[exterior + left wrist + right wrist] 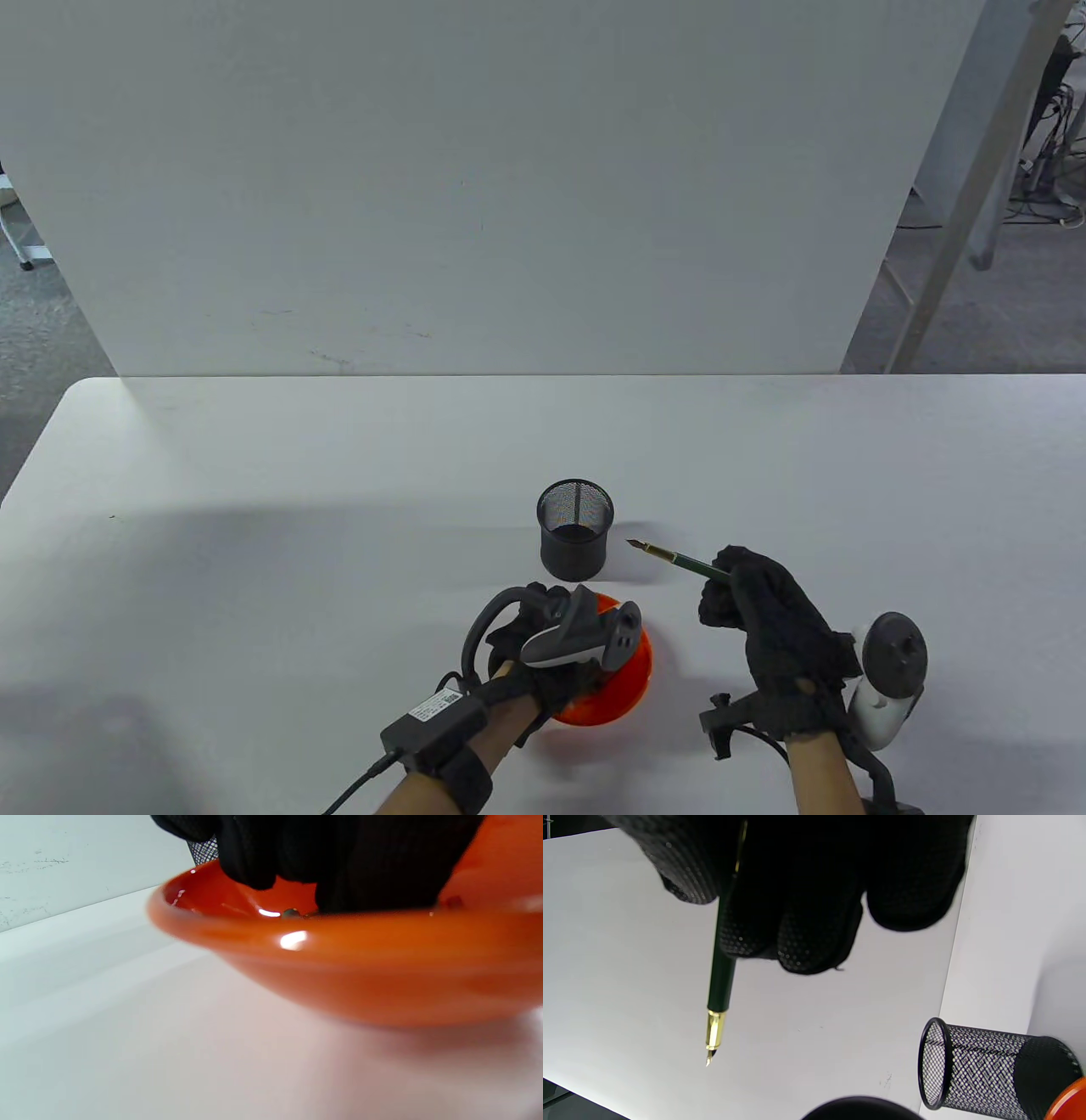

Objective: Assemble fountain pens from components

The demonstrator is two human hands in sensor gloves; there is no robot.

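Here we see our right hand (pixel 768 632) pinching a green pen (pixel 679 560) with curled fingers, its gold nib free and pointing at the black mesh cup (pixel 575 526). Our left hand (pixel 543 649) reaches into the orange bowl (pixel 640 671); we cannot tell whether its fingers (pixel 250 861) hold anything.

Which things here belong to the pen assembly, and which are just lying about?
Part of the job:
- green pen, nib bare, held in the right hand
- orange bowl, left hand reaching in
- mesh cup, behind the bowl

Just around:
- white board behind the table
- metal frame, far right
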